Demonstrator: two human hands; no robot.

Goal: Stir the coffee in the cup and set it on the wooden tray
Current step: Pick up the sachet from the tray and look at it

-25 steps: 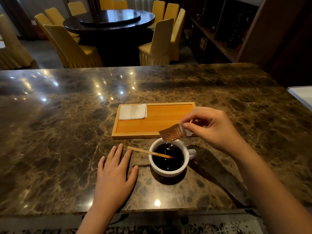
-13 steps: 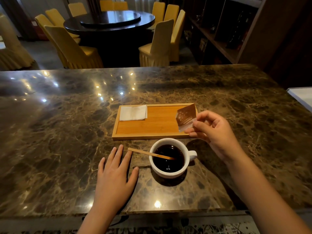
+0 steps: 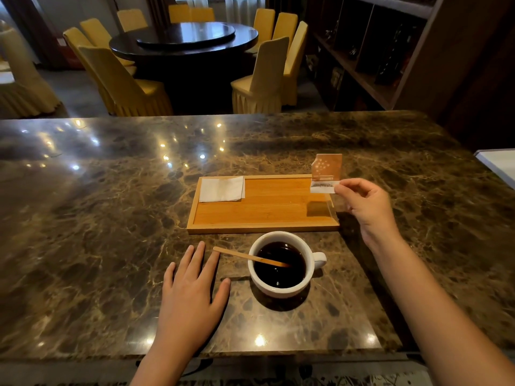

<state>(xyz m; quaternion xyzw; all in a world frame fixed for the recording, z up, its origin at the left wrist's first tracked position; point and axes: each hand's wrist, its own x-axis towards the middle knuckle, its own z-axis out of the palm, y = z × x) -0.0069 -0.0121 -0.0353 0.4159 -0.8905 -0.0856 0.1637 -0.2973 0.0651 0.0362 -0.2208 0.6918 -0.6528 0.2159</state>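
Observation:
A white cup full of dark coffee stands on the marble counter, its handle pointing right. A wooden stir stick leans in the cup, its free end sticking out to the left. Just behind the cup lies the wooden tray with a folded white napkin in its far left corner. My left hand rests flat on the counter left of the cup, fingers spread, holding nothing. My right hand pinches a torn brown sachet upright above the tray's far right corner.
Beyond the counter's far edge stand a dark round dining table and several yellow-covered chairs. A dark wooden shelf unit fills the back right. Something white sits at the right edge of the counter.
My right hand has carried the sachet from above the cup up and to the right, turning it upright over the tray's far right corner. Left hand, cup and stick have stayed put.

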